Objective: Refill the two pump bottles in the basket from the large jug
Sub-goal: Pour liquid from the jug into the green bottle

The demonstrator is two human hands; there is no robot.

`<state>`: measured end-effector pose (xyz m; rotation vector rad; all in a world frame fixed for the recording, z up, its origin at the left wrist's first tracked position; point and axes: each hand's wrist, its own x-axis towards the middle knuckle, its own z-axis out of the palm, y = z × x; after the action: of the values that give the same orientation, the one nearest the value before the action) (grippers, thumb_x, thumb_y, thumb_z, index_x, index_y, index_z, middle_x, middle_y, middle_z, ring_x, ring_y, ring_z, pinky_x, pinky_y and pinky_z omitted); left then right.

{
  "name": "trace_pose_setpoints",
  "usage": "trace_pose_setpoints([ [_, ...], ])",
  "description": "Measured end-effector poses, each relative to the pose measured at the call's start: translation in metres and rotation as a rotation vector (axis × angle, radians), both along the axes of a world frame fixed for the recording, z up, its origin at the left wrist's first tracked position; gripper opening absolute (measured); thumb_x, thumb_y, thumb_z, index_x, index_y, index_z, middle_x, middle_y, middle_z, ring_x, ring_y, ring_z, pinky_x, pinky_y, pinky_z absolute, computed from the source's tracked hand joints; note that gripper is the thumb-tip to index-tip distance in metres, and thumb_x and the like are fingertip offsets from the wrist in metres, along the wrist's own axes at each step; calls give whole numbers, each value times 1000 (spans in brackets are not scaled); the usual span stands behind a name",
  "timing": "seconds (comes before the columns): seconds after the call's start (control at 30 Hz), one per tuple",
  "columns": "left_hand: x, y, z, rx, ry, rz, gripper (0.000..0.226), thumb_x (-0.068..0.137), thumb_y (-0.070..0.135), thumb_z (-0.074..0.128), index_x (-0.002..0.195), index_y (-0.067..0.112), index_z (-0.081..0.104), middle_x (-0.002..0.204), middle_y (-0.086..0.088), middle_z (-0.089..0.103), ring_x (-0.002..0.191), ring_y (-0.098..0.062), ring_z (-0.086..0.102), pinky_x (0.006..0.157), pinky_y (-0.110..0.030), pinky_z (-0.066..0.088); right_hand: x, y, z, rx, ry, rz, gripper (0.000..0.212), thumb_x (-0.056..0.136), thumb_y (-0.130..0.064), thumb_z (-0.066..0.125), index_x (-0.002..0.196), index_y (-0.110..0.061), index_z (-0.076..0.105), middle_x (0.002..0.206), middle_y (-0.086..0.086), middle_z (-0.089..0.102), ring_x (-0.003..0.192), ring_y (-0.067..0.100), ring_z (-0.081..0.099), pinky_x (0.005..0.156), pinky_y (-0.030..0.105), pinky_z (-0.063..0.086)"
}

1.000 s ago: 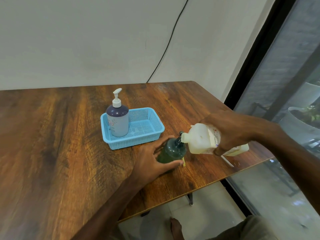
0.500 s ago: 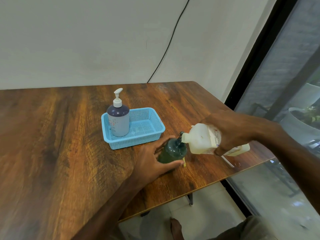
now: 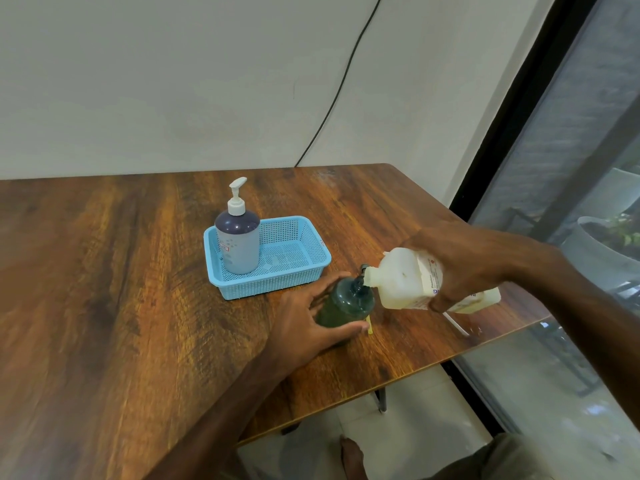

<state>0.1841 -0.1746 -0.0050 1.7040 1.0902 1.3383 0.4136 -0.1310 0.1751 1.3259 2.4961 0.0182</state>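
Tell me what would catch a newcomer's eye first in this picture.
The tilted white jug in the right hand, its mouth at the top of a dark green bottle that the left hand grips on the table near the front edge. Behind them, a purple pump bottle stands upright in the left end of a blue basket.

Tipped jug [image 3: 401, 278] over green bottle [image 3: 346, 303]; purple bottle [image 3: 239, 244] upright in basket [image 3: 270, 284].

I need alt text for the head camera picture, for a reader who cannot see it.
A person's right hand tips a large white jug so its spout meets the neck of a dark green bottle, which the left hand holds on a wooden table. Behind, a purple pump bottle stands in a blue basket.
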Motion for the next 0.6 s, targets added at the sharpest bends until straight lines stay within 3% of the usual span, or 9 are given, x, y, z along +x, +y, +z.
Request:
trace_pose_setpoints([
  [0.33,0,-2,3,6,-7,-8,78,70,24,98,139,29,61,131,20,68,126,-1,64,101,-22,56,-2,1,1,40,-3,21,80,63,-56,85,132,-32,52,118,-9,59,106,11,55,90,33,53],
  [0.6,0,-2,5,17,5,-6,76,70,25,98,136,35,61,128,24,69,124,-1,65,100,-22,57,-4,-1,3,0,2,5,81,68,-49,86,137,-30,48,121,-10,55,107,9,52,86,23,47],
])
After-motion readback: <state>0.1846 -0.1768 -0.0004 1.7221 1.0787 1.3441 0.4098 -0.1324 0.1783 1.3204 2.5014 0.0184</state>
